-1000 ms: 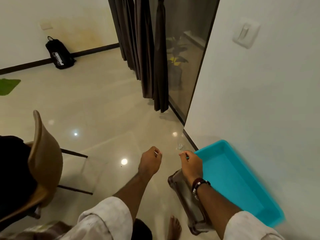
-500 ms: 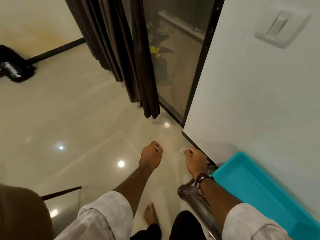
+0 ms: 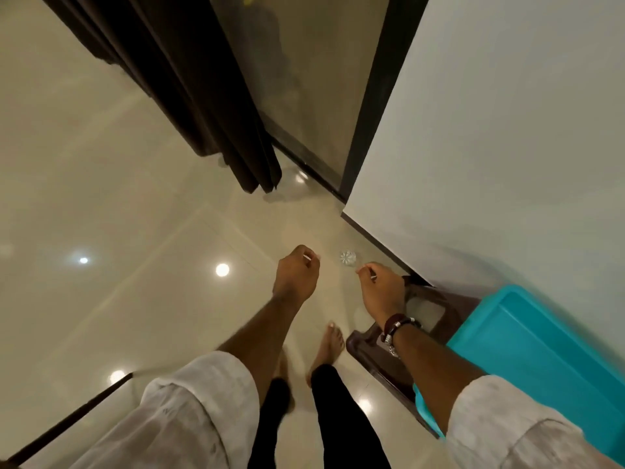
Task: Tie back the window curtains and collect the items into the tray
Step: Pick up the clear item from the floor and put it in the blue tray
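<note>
Dark curtain (image 3: 189,96) hangs loose at 11 o'clock, untied. Left hand (image 3: 297,274) and right hand (image 3: 380,292) each pinch small pale item, likely tie ends, held ready. Teal tray (image 3: 527,350) at 4 o'clock on brown stool (image 3: 436,313), kept within reach.

Rolled white sleeves (image 3: 203,397), black trousers (image 3: 341,418), dark wristband (image 3: 397,321), bare feet (image 3: 329,346).

I see both arms stretched forward, left hand (image 3: 297,275) and right hand (image 3: 382,289) with curled fingers, each pinching something thin.
</note>
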